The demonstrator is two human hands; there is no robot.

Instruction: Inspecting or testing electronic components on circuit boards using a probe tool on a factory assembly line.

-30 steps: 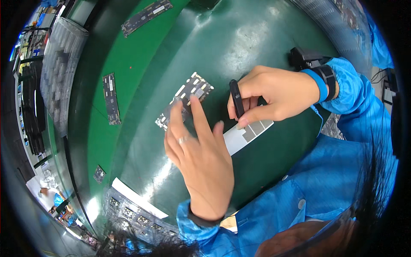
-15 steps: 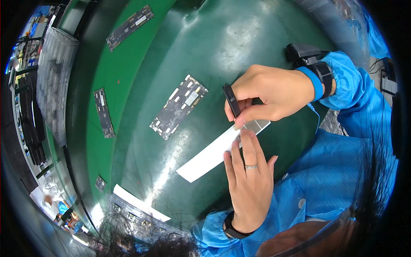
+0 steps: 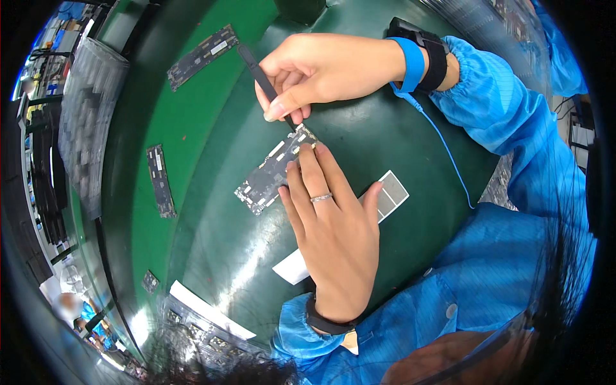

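My right hand (image 3: 321,70) grips slim black tweezers (image 3: 255,69), pointed down at the upper right end of a dark circuit board (image 3: 266,176). The board lies aslant on the green mat and carries many small components. Stretched fingers of my left hand (image 3: 340,237) rest on the board's right end and edge, holding nothing. Beneath that hand lies a white sticker sheet (image 3: 292,266); its middle is hidden, and grey rectangular pieces show at its far end by the thumb. Whether a sticker is at the tweezers' tips is too small to tell.
Two more boards lie on the bright green strip, one far (image 3: 202,56) and one to the left (image 3: 160,181). A small chip-like board (image 3: 149,281) is nearer. Clear trays (image 3: 212,337) and a white strip (image 3: 212,310) sit at lower left. A blue cord (image 3: 443,144) runs from my right wrist band.
My right hand has moved with the tweezers from the sticker sheet up and left to the board. My left hand has slid from the sheet onto the board's edge.
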